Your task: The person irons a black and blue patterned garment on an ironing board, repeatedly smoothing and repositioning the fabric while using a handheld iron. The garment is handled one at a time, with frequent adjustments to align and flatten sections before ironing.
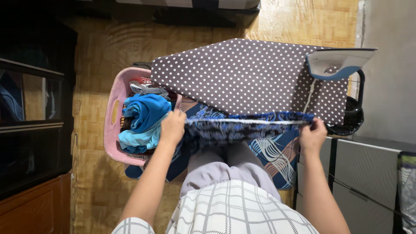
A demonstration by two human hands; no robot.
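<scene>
I hold a dark blue patterned cloth (242, 126) stretched flat between both hands, along the near edge of a grey ironing board with white dots (242, 73). My left hand (172, 126) grips its left end, close to the pink laundry basket (113, 130). My right hand (313, 135) pinches its right end near the board's right corner. A white and blue iron (340, 63) rests on the board's far right end, its cord hanging down.
The pink basket holds blue and grey clothes (145, 115). A patterned blue mat (273, 151) lies on the woven floor under me. A dark cabinet (30, 108) stands at left, grey cabinets (368, 169) at right.
</scene>
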